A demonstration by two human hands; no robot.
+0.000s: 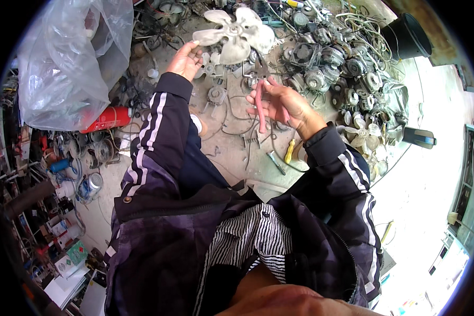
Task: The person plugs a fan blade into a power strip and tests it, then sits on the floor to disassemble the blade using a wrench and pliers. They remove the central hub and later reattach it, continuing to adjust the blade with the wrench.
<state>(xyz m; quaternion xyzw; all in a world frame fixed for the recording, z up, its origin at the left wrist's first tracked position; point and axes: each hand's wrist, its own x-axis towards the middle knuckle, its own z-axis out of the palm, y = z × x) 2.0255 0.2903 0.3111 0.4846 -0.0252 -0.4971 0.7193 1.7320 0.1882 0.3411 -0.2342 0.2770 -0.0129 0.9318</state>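
A pale, dusty fan blade wheel with several petal-like blades [235, 32] is held up at the top of the head view. My left hand [186, 62] pinches the tip of its left blade. In my right hand [289, 104] is a pair of pliers with red handles [261, 108], the fingers wrapped loosely around them. The dark jaws point up toward the wheel's lower right blades; I cannot tell whether they touch it. Below the wheel a small motor [216, 95] lies on the floor. A yellow-handled screwdriver [289, 151] lies below my right hand.
Small motors [329, 63] are heaped at the right, with loose cables above them. A black bucket [406, 36] is at the upper right. Another fan wheel [365, 138] lies by my right arm. At the left are a clear plastic bag [71, 63] and a red cylinder [108, 119].
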